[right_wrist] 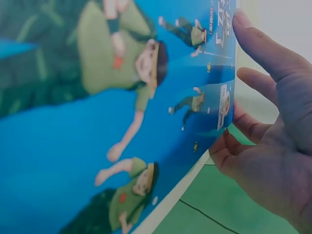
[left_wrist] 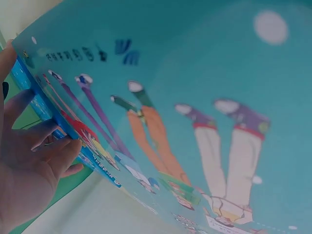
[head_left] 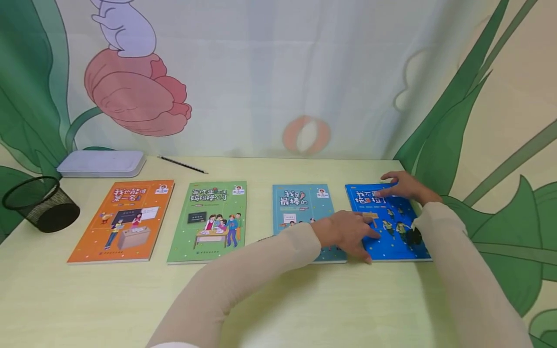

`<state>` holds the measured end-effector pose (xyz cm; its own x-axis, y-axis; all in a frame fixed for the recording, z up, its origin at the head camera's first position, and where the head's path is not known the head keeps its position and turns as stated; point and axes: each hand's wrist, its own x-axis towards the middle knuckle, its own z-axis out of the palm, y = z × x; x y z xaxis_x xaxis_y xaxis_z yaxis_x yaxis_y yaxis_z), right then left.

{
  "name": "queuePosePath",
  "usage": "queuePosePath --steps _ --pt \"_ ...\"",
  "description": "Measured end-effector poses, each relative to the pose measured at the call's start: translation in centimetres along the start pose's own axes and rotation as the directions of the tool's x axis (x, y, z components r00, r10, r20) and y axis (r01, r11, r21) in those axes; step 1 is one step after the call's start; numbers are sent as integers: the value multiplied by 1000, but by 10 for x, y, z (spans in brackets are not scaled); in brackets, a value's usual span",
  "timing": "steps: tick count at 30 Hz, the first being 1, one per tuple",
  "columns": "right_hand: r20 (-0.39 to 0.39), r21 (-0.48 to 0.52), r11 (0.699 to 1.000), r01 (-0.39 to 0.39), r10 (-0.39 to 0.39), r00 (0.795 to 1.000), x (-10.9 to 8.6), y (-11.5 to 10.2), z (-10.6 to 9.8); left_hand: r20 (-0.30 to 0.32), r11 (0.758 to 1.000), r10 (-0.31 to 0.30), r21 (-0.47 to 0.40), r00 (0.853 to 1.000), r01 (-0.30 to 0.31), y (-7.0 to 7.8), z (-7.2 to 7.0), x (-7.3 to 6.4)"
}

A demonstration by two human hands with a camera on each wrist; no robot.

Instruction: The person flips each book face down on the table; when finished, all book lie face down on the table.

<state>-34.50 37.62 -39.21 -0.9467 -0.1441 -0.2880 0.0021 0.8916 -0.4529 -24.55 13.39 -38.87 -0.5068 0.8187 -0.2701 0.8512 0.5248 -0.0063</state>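
A blue book (head_left: 385, 217) lies flat at the right end of a row of books, its cover facing up. My left hand (head_left: 350, 232) reaches across the teal book (head_left: 300, 193), its spread fingers touching the blue book's left side. In the left wrist view the teal cover (left_wrist: 195, 58) fills most of the picture, beside my left hand (left_wrist: 29, 170). At the blue book's upper right corner, my right hand (head_left: 406, 186) touches the cover and edge with loosely spread fingers. The right wrist view shows that hand (right_wrist: 278, 117) along the blue cover's edge.
To the left lie a green book (head_left: 209, 203) and an orange book (head_left: 126, 222). Behind them are a pencil (head_left: 183, 165) and a pale pencil case (head_left: 102, 163). A black mesh cup (head_left: 43, 205) lies tipped at the table's left edge. A printed curtain (head_left: 243, 87) hangs behind.
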Motion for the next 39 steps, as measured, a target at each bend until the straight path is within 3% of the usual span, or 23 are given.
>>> queuePosePath --steps 10,15,21,32,39 --pt "14 64 998 -17 16 1000 -1 3 -9 -2 1000 -3 -12 1000 3 -1 3 1" --pt "32 50 999 -8 6 999 -3 5 -14 -3 1000 1 -17 1000 -1 -1 2 0" --pt "32 24 1000 -1 0 999 -9 6 -22 -3 1000 -11 -13 1000 11 0 2 -1" --pt "94 92 996 6 -15 995 -23 -1 -38 -10 1000 -4 -19 1000 4 0 4 0" --pt "66 101 994 32 -39 997 -27 -3 -42 4 1000 -3 -28 1000 3 0 4 0"
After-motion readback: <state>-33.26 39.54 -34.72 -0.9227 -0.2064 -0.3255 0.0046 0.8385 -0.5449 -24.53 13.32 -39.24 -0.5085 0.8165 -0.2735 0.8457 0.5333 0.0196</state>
